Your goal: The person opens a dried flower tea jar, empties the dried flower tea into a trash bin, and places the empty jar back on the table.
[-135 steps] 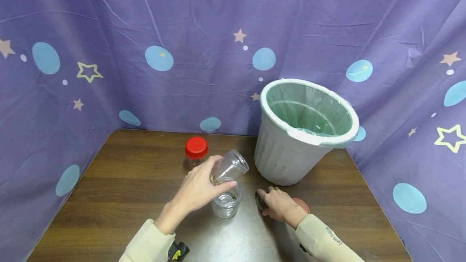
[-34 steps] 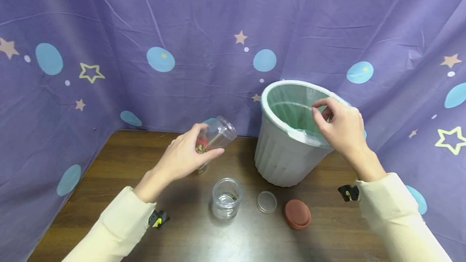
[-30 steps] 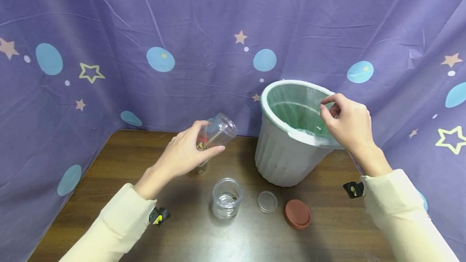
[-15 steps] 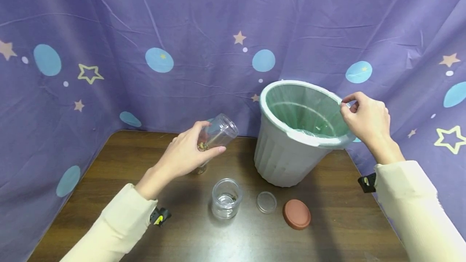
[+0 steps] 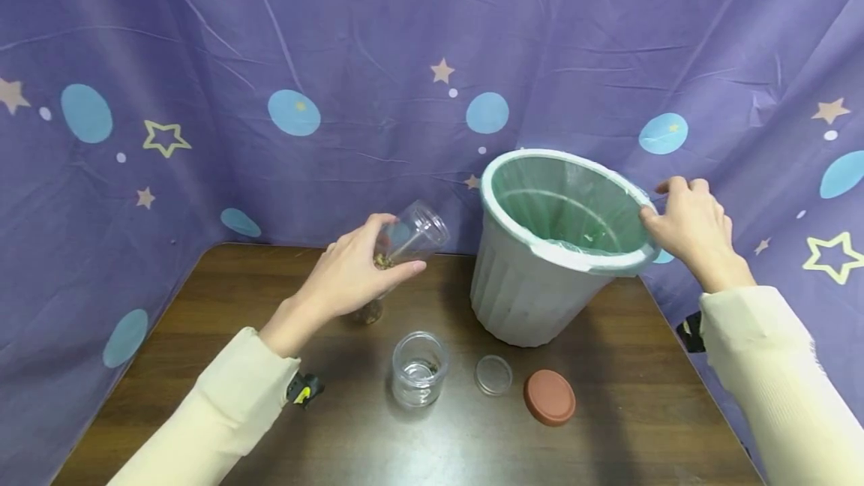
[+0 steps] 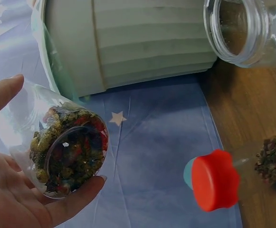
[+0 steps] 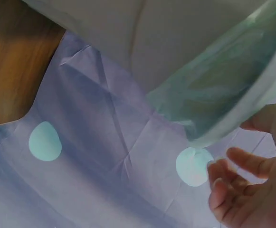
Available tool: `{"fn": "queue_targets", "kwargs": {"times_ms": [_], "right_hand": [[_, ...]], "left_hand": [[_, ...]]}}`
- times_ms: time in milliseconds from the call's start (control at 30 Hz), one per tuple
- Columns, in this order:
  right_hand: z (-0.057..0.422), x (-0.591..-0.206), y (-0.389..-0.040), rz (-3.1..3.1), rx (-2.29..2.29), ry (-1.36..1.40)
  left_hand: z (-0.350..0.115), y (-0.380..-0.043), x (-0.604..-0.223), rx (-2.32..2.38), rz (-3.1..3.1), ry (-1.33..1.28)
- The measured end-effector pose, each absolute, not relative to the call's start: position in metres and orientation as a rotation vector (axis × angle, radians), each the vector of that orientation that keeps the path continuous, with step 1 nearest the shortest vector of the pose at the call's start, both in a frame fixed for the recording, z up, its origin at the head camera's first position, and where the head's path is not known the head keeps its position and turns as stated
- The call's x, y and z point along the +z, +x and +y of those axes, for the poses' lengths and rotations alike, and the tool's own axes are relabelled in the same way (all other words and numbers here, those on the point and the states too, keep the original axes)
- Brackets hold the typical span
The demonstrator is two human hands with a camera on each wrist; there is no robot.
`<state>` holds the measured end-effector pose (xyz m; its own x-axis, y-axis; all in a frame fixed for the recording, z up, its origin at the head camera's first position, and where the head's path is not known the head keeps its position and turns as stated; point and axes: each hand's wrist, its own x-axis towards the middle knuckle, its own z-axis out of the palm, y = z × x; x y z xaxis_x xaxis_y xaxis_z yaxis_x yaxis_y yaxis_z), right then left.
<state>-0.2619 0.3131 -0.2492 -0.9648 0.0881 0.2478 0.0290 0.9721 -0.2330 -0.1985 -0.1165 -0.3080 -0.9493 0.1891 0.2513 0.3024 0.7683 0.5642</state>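
Note:
My left hand [image 5: 351,276] grips a clear plastic jar [image 5: 420,235], tilted above the table with its open mouth up and to the right. Dried flowers and herbs [image 6: 80,137] lie at its base in the left wrist view. My right hand [image 5: 695,227] is at the right rim of the grey-white bin [image 5: 523,291], thumb at the rim in the head view. In the right wrist view its fingers [image 7: 252,161] are loosely bent outside the bin, holding nothing visible. A clear liner bag [image 7: 218,85] covers the bin's edge.
An open clear jar [image 5: 418,373] with a few bits inside stands mid-table. Right of it lie a clear round lid [image 5: 494,375] and a reddish-brown lid [image 5: 550,397]. A red-capped jar [image 6: 216,183] of dried flowers stands behind my left hand. A purple curtain [image 5: 378,36] surrounds the table.
My right hand has gone from the clear lid to above the bin, then right to its rim, where its pinched fingers have parted. My left hand has lifted the jar away from the open jar.

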Motion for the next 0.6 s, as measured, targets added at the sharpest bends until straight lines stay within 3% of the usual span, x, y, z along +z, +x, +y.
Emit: {"fn": "queue_targets", "kwargs": {"times_ms": [400,600], "right_hand": [[0.322,-0.253,-0.263,-3.026,0.232,-0.271],[0.324,-0.254,-0.260,-3.098,0.186,-0.239]], "left_hand": [[-0.115,-0.208,-0.287,-0.793,-2.821,-0.433],[-0.111,-0.212,-0.280,-0.808,-2.830,-0.432]]}}
